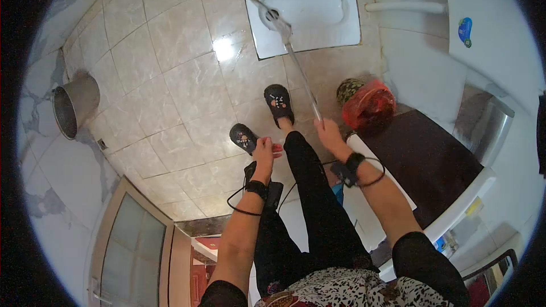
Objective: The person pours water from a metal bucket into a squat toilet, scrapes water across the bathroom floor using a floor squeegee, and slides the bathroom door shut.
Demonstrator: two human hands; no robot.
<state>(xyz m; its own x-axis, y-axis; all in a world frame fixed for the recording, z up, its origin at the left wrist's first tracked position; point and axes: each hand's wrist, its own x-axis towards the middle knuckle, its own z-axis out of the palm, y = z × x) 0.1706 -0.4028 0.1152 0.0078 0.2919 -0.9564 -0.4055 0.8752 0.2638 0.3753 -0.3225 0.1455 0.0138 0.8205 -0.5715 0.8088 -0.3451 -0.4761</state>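
My right hand (328, 135) is closed around the end of a pale, long-handled brush (302, 74). Its shaft slants away to a blurred head over the drain end of a white squat toilet (321, 31), set into the floor. The head's exact shape, and whether it touches the basin, I cannot make out. My left hand (267, 152) hangs above my black clog, fingers loosely bent and slightly apart, with nothing visible in it. Black bands with looped cords circle both wrists.
A red plastic bag (372, 105) and a green patterned round object (348, 90) sit on the right. Behind them is a dark brown panel (424, 162) beside a white edge. A metal bin (77, 105) lies tilted by the left wall. A framed glass door (133, 244) is lower left.
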